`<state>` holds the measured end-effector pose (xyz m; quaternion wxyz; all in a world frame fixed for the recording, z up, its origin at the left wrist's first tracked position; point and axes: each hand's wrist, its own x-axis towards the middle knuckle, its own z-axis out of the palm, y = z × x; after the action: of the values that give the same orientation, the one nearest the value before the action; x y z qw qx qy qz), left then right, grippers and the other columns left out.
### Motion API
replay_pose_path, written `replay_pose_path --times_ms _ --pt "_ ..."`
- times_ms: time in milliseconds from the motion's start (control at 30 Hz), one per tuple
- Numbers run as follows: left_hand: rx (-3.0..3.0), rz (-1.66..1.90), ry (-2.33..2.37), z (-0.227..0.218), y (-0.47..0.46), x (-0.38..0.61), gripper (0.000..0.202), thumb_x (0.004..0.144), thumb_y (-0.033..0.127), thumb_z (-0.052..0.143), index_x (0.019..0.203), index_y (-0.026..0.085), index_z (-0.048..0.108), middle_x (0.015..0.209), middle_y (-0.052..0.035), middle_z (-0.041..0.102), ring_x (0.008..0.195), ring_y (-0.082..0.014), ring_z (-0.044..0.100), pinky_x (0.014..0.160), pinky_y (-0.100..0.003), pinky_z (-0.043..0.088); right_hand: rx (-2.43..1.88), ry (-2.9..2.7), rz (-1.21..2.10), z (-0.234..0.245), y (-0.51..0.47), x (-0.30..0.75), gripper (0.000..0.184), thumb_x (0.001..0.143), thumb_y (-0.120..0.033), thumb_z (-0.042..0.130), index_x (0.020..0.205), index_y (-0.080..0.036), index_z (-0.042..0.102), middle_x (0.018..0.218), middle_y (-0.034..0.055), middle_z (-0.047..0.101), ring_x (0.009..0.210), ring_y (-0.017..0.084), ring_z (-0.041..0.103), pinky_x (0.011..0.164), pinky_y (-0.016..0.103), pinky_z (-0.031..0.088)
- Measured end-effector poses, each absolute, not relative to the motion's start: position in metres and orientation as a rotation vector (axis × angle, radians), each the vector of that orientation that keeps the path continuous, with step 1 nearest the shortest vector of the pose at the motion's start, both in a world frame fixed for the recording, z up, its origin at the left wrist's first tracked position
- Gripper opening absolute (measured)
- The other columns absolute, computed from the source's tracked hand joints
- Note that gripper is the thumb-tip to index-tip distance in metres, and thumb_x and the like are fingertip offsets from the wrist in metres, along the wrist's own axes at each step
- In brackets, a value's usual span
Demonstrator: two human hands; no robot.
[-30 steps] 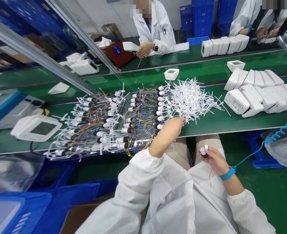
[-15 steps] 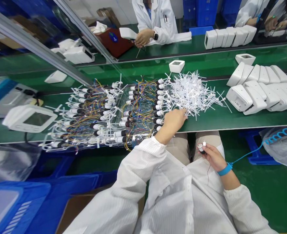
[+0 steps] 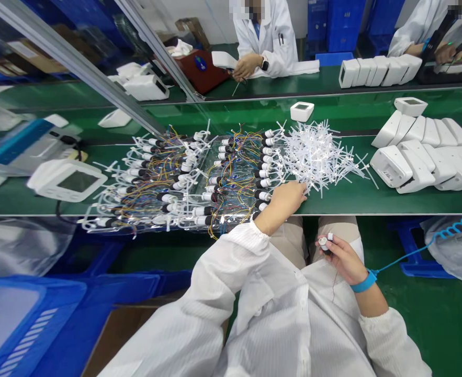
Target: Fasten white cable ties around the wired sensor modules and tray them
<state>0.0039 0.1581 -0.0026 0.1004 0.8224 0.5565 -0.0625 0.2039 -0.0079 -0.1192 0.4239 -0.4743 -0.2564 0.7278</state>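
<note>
At the near edge of a heap of thin white plastic tube pieces [image 3: 313, 152], my left hand [image 3: 288, 199] reaches in with its fingertips pressed together. Whatever lies between those fingers is too small to make out. Over my lap, my right hand [image 3: 345, 257] grips a small cylindrical motor-like part [image 3: 325, 245] with a metal end, a black body and a thin wire hanging down. Left of the heap, several similar black-and-white parts with coloured wires and white tubes [image 3: 231, 173] lie in rows on clear plastic.
White device housings [image 3: 442, 165] stand in rows at the right. A white unit with a screen [image 3: 68, 180] sits at the left. A co-worker [image 3: 266, 42] holds a white housing across the bench. A blue coiled cord [image 3: 450, 229] runs to my right wristband.
The whole view has shifted slightly, so the bench appears farther right. My left hand stays at the heap's near edge, and my right hand keeps its hold on the motor-like part.
</note>
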Motion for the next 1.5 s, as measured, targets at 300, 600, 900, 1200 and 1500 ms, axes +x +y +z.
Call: replay_pose_path --times_ms 300,600,900,1200,1500 --pt "2.447 -0.068 1.504 0.003 0.151 -0.003 0.025 0.107 0.011 0.058 0.113 0.018 0.081 0.117 -0.015 0.076 0.108 -0.0303 0.074 0.096 -0.04 0.057 -1.183 -0.664 1.757 -0.105 -0.004 0.199 0.055 0.082 -0.064 0.095 0.119 -0.025 0.081 0.117 0.0106 0.08 0.09 0.024 0.066 0.069 0.034 0.045" --pt "2.382 0.284 1.241 -0.005 0.122 -0.015 0.022 0.106 0.009 0.061 0.112 0.02 0.079 0.112 -0.0084 0.07 0.106 -0.0247 0.073 0.098 -0.035 0.058 -1.112 -0.586 1.612 -0.088 0.009 0.188 0.048 0.086 -0.058 0.091 0.12 -0.026 0.077 0.12 0.0104 0.08 0.087 0.021 0.064 0.063 0.032 0.043" --pt "2.219 0.518 1.136 -0.016 0.066 -0.008 0.043 0.108 0.012 0.054 0.149 0.026 0.062 0.124 -0.0082 0.067 0.11 -0.0244 0.071 0.097 -0.036 0.062 -1.174 -0.636 1.486 -0.081 0.011 0.177 0.045 0.082 -0.05 0.097 0.113 -0.025 0.074 0.096 0.0026 0.074 0.079 0.018 0.062 0.066 0.031 0.048" --pt "1.823 0.883 1.072 -0.017 0.037 -0.005 0.007 0.104 0.017 0.069 0.106 0.022 0.072 0.12 -0.0083 0.061 0.112 -0.0231 0.068 0.093 -0.034 0.063 -1.198 -0.779 1.508 -0.083 0.001 0.19 0.043 0.085 -0.046 0.097 0.113 -0.022 0.075 0.098 0.002 0.073 0.083 0.018 0.064 0.076 0.031 0.053" --pt "0.608 0.99 0.699 -0.055 0.001 0.008 0.038 0.093 0.042 0.089 0.123 0.021 0.079 0.121 -0.0096 0.073 0.093 -0.0189 0.073 0.088 -0.033 0.066 -1.091 -0.795 1.658 -0.051 -0.009 0.201 0.04 0.08 -0.044 0.102 0.102 -0.024 0.075 0.09 0.0003 0.072 0.078 0.017 0.066 0.072 0.03 0.054"
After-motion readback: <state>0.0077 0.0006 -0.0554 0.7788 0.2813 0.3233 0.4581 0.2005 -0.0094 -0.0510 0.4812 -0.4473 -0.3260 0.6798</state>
